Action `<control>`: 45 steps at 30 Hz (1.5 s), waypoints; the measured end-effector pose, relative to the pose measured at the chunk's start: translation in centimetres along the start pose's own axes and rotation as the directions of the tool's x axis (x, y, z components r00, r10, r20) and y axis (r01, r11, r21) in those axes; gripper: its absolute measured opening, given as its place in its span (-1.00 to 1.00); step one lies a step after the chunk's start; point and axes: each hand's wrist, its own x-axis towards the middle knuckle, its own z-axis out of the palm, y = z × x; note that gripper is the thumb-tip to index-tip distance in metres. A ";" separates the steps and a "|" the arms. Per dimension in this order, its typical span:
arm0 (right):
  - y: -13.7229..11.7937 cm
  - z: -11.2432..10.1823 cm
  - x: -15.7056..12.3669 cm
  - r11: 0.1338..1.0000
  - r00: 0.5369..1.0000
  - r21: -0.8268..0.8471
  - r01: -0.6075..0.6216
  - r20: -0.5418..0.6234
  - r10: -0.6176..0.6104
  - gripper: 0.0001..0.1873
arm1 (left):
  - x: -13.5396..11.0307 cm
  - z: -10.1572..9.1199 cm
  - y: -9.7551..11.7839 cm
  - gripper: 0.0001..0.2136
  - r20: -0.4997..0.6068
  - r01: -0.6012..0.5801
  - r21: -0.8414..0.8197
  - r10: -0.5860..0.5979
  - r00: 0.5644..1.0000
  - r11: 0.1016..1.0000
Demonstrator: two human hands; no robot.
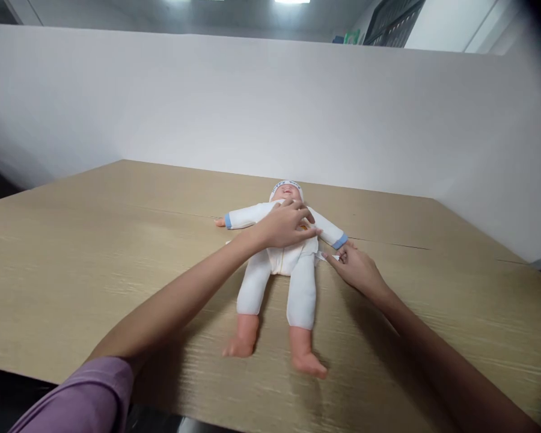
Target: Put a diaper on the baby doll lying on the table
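Observation:
A baby doll (301, 297) lies on its back, head away from me, with arms spread and bare feet toward me. It wears a white outfit with blue cuffs and a white cap with dark lettering. Around its hips is a white diaper (283, 262). My left hand (285, 225) rests across the doll's chest and belly, fingers apart, covering part of the diaper's front. Beside the doll's hip on the right, my right hand (359, 270) pinches a white diaper tab (321, 256), close to the doll's cuffed hand.
The doll lies on a wood-coloured table (117, 252) with a thin seam across it. A white partition (234, 102) rises behind the table's far edge and continues along the right side. Dark items show below the near edge at lower left.

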 end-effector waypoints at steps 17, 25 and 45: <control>-9.3 -1.9 5.8 0.818 0.958 0.520 0.244 0.003 -0.288 -0.57 | -0.6 0.6 -1.1 -0.12 0.096 0.162 -0.166 -0.147 0.984 0.973; -6.9 -0.7 -0.2 0.717 0.831 0.430 0.549 -0.371 -0.414 -0.72 | -5.7 -1.2 -3.9 -0.62 -0.075 0.065 -0.494 -0.117 0.990 0.867; -15.2 -3.4 0.4 0.733 0.733 0.093 0.674 -0.209 -0.647 -0.75 | -12.7 -0.4 -9.9 -0.73 -0.083 0.586 -0.056 -0.588 0.804 0.809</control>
